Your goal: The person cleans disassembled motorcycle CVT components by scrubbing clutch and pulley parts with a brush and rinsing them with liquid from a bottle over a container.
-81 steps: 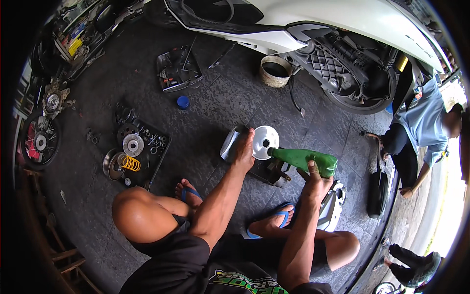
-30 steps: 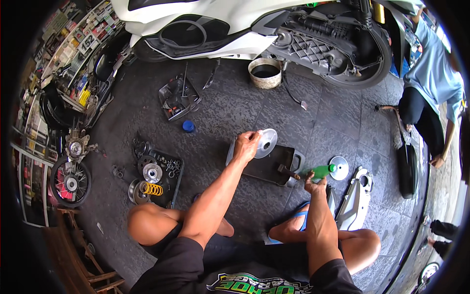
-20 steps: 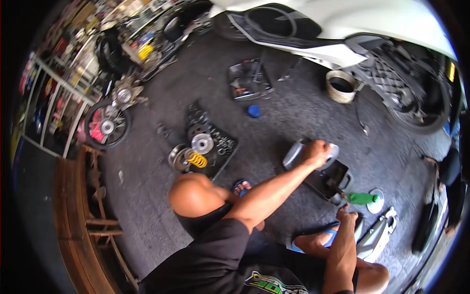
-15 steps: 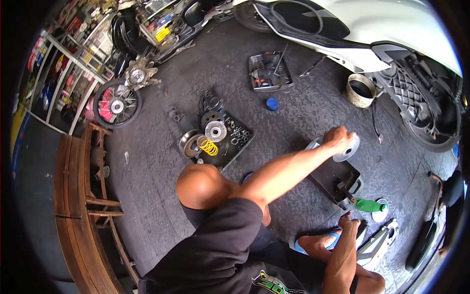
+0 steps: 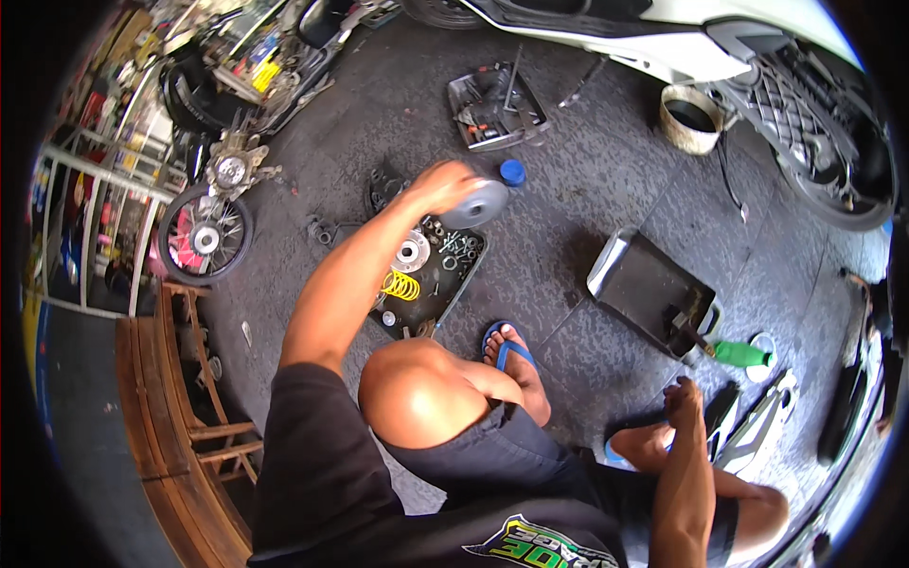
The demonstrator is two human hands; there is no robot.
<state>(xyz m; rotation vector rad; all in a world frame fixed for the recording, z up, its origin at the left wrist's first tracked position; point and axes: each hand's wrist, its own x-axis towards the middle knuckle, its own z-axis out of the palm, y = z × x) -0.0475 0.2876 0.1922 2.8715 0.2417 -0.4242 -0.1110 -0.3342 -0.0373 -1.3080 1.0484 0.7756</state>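
My left hand (image 5: 447, 186) grips a round grey metal disc (image 5: 478, 204) with a raised centre, a pulley half by its look, slightly blurred. It hangs over the far side of a dark parts tray (image 5: 453, 305). In that tray lie a yellow coil spring (image 5: 401, 285), a shiny round hub (image 5: 410, 250) and several bolts and rings. My right hand (image 5: 684, 401) is low at the right with curled fingers; what they hold, if anything, is hidden. Just beyond it, a brush-like tool (image 5: 684, 325) and a green bottle-shaped thing (image 5: 741, 354) lie at the near end of a black pan (image 5: 653, 284).
A tool tray (image 5: 492, 114) and a blue cap (image 5: 512, 171) lie farther off. A white scooter (image 5: 615, 43) stands at the back right, beside a round tub (image 5: 691, 118). Wooden benches (image 5: 142, 398) line the left, near a spoked wheel (image 5: 205, 239). White panels (image 5: 762, 421) lie near right.
My left hand has carried the disc from above the black pan leftward to the parts tray. My right hand stays low at the right. The view has shifted.
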